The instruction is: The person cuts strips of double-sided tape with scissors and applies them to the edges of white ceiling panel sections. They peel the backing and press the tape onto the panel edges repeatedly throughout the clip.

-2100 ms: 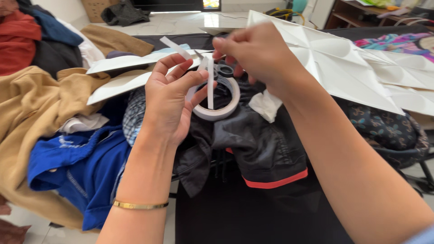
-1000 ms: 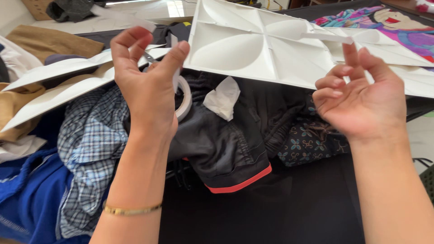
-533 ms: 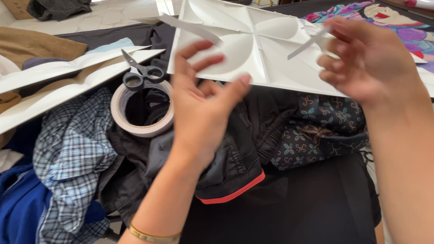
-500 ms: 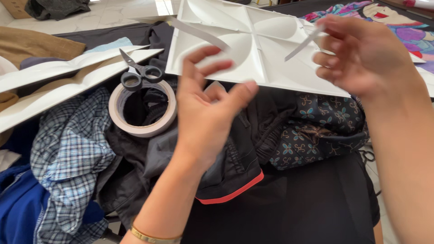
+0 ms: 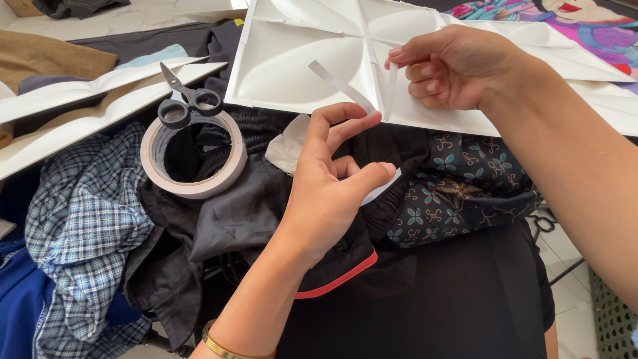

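a heap of clothes covers the whole surface in front of me, with pale floor tiles showing at the far left. over the heap, i see a strip of white tape (image 5: 342, 85) stretched in the air just above the near edge of a white moulded panel (image 5: 292, 60). my left hand (image 5: 332, 183) has its index fingertip pressed to one end of the strip, the other fingers loosely curled and gripping nothing else. my right hand (image 5: 458, 66) pinches the other end between thumb and fingertips, resting on the panel's edge. the panel lies tilted across the clothes, and further white panels (image 5: 86, 100) sit off to the left. near my left hand, to its left, a roll of tape (image 5: 193, 159) lies flat on a dark garment (image 5: 232, 213), with black-handled scissors (image 5: 186, 100) resting shut across its top rim. a blue checked shirt (image 5: 80, 226) spreads out left of the roll, and a dark floral cloth (image 5: 458, 193) lies under my right forearm. a gold bangle (image 5: 226, 346) circles my left wrist.
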